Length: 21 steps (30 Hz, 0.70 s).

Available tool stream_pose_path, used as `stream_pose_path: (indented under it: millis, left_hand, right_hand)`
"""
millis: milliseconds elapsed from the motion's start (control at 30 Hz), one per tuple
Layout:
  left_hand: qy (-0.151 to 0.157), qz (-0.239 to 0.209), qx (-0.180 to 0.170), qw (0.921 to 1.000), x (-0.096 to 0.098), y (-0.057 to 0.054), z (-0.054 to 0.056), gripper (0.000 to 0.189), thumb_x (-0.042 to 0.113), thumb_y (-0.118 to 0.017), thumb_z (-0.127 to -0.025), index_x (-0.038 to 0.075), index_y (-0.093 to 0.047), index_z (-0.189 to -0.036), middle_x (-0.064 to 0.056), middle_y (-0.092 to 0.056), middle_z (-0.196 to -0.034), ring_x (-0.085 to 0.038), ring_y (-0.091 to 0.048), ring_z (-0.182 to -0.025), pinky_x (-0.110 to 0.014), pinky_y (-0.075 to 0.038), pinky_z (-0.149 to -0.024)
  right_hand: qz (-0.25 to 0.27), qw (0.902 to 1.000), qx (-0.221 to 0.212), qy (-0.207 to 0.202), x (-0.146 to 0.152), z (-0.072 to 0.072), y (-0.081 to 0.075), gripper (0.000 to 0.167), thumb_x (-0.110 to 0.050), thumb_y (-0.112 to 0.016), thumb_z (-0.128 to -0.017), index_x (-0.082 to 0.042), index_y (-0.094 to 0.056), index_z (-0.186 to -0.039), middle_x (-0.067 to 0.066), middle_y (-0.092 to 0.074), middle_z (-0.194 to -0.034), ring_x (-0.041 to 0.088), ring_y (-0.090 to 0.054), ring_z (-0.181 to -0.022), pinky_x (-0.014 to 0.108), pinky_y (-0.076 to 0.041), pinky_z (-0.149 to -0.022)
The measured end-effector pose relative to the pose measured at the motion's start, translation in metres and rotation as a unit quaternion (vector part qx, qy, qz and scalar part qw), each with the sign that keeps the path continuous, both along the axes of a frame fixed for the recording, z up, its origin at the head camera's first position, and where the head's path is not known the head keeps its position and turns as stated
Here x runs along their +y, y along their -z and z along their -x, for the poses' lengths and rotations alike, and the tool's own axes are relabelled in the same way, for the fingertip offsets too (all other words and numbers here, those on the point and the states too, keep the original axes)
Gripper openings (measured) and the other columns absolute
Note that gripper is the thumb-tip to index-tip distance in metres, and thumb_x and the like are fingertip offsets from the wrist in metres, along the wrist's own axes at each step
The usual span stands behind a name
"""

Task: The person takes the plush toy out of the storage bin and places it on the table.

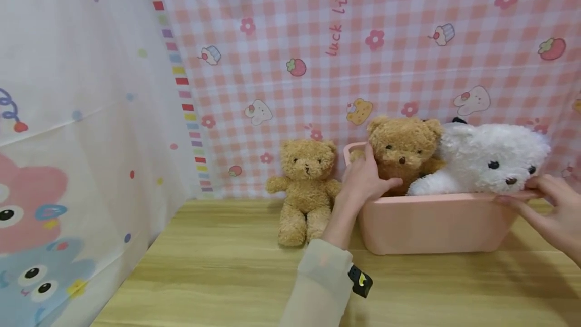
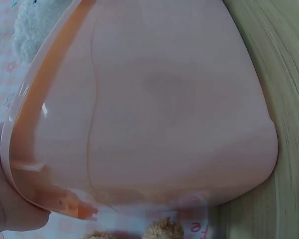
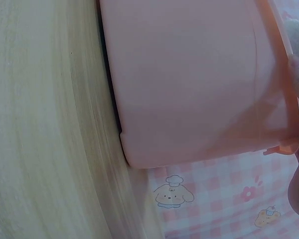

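Observation:
A pink plastic storage bin (image 1: 436, 226) stands on the wooden table, with its long side facing me. My left hand (image 1: 363, 175) grips its left end at the rim, thumb over the inside edge. At the opposite end, my right hand (image 1: 556, 206) holds the rim, with the thumb along the front edge. Inside the bin sit a brown teddy bear (image 1: 404, 140) and a larger white plush bear (image 1: 481, 160), their lower bodies hidden by the wall. Both wrist views show the bin's smooth outer side, with a dark line under it in the right one.
Left of the bin, another brown teddy bear (image 1: 306, 191) sits upright against the pink checked cloth (image 1: 254, 54) at the back. A white patterned curtain (image 1: 100, 95) hangs on the left. Wooden tabletop (image 1: 204, 271) extends in front of the bin.

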<state>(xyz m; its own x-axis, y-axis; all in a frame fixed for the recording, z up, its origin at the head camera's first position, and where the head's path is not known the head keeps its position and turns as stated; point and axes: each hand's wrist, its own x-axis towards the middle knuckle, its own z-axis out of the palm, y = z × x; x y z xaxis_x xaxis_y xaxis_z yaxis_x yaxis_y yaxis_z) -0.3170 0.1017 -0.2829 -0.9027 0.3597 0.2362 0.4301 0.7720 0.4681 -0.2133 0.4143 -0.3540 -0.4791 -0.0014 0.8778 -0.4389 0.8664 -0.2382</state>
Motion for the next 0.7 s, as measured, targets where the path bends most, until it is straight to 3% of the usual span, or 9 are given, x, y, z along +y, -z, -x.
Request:
stream_pose_path:
  millis: [33,133,200,233,333,433,567,633,700]
  left_hand:
    - [0.003,0.005,0.004,1.0,-0.0005,-0.0004,0.0004,0.108,0.057,-0.073,-0.086,0.015,-0.01,-0.163,-0.007,-0.048,-0.151,-0.018,-0.05,-0.133,-0.032,-0.047,-0.103]
    - [0.012,0.029,0.017,0.9994,-0.0021,-0.0007,0.0024,0.108,0.053,-0.076,-0.086,0.016,-0.01,-0.163,-0.003,-0.025,-0.165,-0.018,-0.024,-0.15,-0.033,-0.028,-0.119]
    - [0.007,0.053,0.023,0.9983,-0.0031,-0.0002,0.0037,0.108,0.052,-0.076,-0.085,0.017,-0.01,-0.163,-0.003,-0.021,-0.166,-0.018,-0.016,-0.152,-0.033,-0.018,-0.123]
    - [0.002,0.066,0.025,0.9975,-0.0027,-0.0001,0.0041,0.107,0.052,-0.077,-0.085,0.017,-0.011,-0.163,-0.003,-0.021,-0.166,-0.018,-0.015,-0.153,-0.032,-0.015,-0.123]
    - [-0.025,0.097,0.018,0.9948,-0.0007,0.0004,0.0046,0.104,0.053,-0.077,-0.084,0.018,-0.016,-0.162,-0.003,-0.027,-0.163,-0.018,-0.019,-0.151,-0.034,-0.013,-0.123]
    - [-0.044,0.122,0.014,0.9914,0.0006,0.0008,0.0046,0.092,0.055,-0.075,-0.085,0.019,-0.032,-0.158,-0.002,-0.036,-0.157,-0.019,-0.03,-0.145,-0.036,-0.022,-0.12]
    - [-0.051,0.147,0.027,0.9874,0.0011,-0.0003,0.0039,0.057,0.05,-0.072,-0.09,0.02,-0.06,-0.136,0.001,-0.048,-0.147,-0.018,-0.039,-0.136,-0.039,-0.027,-0.117]
    - [-0.053,0.144,0.033,0.9877,0.0015,-0.001,0.0036,0.047,0.045,-0.072,-0.091,0.02,-0.064,-0.131,0.002,-0.051,-0.143,-0.018,-0.043,-0.132,-0.039,-0.027,-0.116]
    - [-0.05,0.132,0.037,0.9893,0.0017,-0.0015,0.0033,0.05,0.041,-0.072,-0.092,0.019,-0.06,-0.135,0.002,-0.052,-0.142,-0.018,-0.045,-0.132,-0.039,-0.027,-0.117]
  right_hand:
    - [-0.001,1.0,0.004,-0.002,-0.0005,0.0004,-0.0003,0.074,-0.066,-0.05,-0.088,0.008,-0.057,-0.087,-0.004,-0.049,-0.081,-0.017,-0.032,-0.093,0.007,-0.024,-0.08]
    - [-0.003,1.0,-0.001,0.002,-0.002,-0.0003,0.0,0.07,-0.062,-0.052,-0.091,0.008,-0.056,-0.088,0.011,-0.05,-0.079,-0.017,-0.031,-0.091,0.008,-0.024,-0.079]
    - [-0.002,0.9999,-0.007,0.008,-0.0038,-0.0008,0.0009,0.066,-0.058,-0.054,-0.093,0.008,-0.057,-0.089,0.015,-0.05,-0.079,-0.017,-0.03,-0.091,0.01,-0.024,-0.079]
    - [0.0,0.9999,-0.01,0.009,-0.0041,-0.0014,0.0014,0.065,-0.057,-0.055,-0.093,0.008,-0.057,-0.089,0.01,-0.051,-0.08,-0.017,-0.03,-0.092,0.01,-0.024,-0.079]
    - [0.009,0.9999,-0.005,-0.002,-0.0046,-0.0011,0.0024,0.067,-0.059,-0.055,-0.09,0.008,-0.058,-0.088,-0.012,-0.051,-0.084,-0.017,-0.032,-0.093,0.009,-0.024,-0.079]
    - [0.009,0.9999,-0.001,-0.006,-0.0051,-0.0007,0.0025,0.07,-0.063,-0.054,-0.088,0.007,-0.058,-0.086,-0.019,-0.047,-0.084,-0.017,-0.033,-0.094,0.008,-0.024,-0.08]
    - [-0.006,1.0,-0.006,0.002,-0.0051,-0.0004,0.0018,0.068,-0.062,-0.052,-0.09,0.006,-0.058,-0.087,0.004,-0.05,-0.079,-0.017,-0.031,-0.093,0.009,-0.025,-0.079]
    - [-0.009,1.0,-0.002,0.0,-0.0042,0.0,0.0006,0.072,-0.066,-0.049,-0.088,0.006,-0.058,-0.086,0.009,-0.05,-0.078,-0.018,-0.031,-0.093,0.008,-0.025,-0.079]
    - [-0.011,0.9999,0.001,0.0,-0.0033,-0.0002,-0.0007,0.074,-0.068,-0.047,-0.087,0.006,-0.057,-0.085,0.009,-0.049,-0.077,-0.018,-0.031,-0.092,0.008,-0.025,-0.079]
